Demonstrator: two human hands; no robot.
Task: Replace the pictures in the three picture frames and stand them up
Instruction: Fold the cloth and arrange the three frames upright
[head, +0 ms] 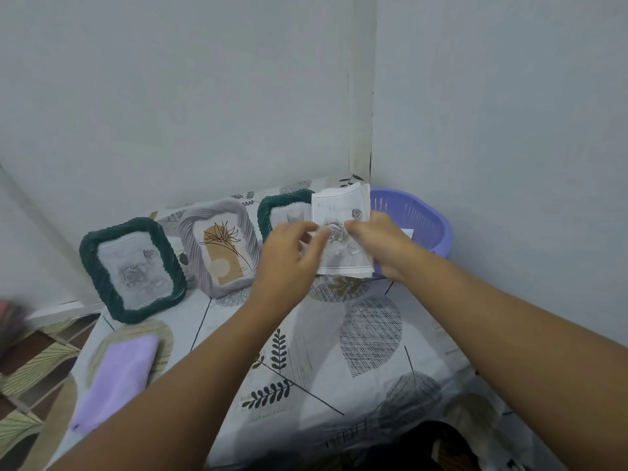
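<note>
Head view: counter [373, 385] sat in a wall corner, walls along its far and right sides. Left edge dropped off to a patterned floor [34, 362]. Near-centre cloth was bare, giving open room between the forearms.

Three frames stood in a row along the far wall, all portrait, long axis up, faces toward the camera and leaning back. Left frame [132, 270]: dark green, ribbed rim, grey rose print inside. Middle frame [219, 248]: pale grey, twisted rim, tan arch with a line-drawn flower. Right frame [282, 210]: dark green, right half hidden behind the prints; its picture was too unclear to tell.

Prints [341, 229]: small stack of white sheets held upright above the counter's far right part, just in front of the right frame. Top sheet showed a grey rose and faint text near the top. Long axis vertical, face toward the camera.

Left hand [289, 256] pinched the stack's left edge, thumb on the front. Right hand [377, 243] gripped the right edge, fingers curled behind.

Basket [414, 219]: purple, slotted, in the far right corner behind the right hand. Cloth [119, 379]: lilac, folded, lay near the left edge.
</note>
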